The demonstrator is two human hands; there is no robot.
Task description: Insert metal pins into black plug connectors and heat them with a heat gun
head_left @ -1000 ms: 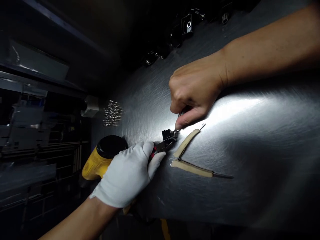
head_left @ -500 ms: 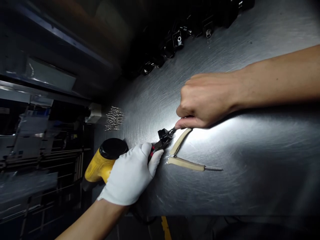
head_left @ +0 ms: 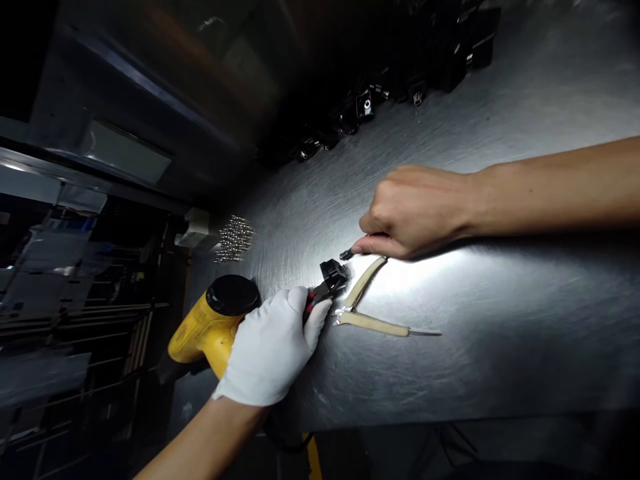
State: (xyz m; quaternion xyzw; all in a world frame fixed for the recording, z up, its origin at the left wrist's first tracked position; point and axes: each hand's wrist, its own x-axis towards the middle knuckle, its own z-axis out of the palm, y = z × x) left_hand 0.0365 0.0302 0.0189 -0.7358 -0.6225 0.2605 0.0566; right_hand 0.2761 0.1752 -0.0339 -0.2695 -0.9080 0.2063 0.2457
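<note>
My left hand [head_left: 277,347], in a white glove, is closed around dark pliers [head_left: 327,288] with red on their handles. Their jaws meet a small black block-shaped part [head_left: 332,269]; whether they grip it, I cannot tell. My bare right hand [head_left: 413,212] is closed in a pinch, thumb against curled fingers. From its fingertips a small dark piece [head_left: 346,254] sticks out, a short gap above the black part. Just below lies a pair of cream-handled pliers [head_left: 373,325], handles spread, held by neither hand.
A yellow tool with a black round end [head_left: 233,295] lies beside my left hand. Behind it is a cluster of small shiny metal pins [head_left: 235,239] near a pale box [head_left: 195,227]. Several black parts [head_left: 365,105] line the back of the metal table [head_left: 500,360].
The dark piece in my right fingers has come away from the black part, leaving a gap. The camera view has shifted slightly. My left hand keeps its grip on the pliers.
</note>
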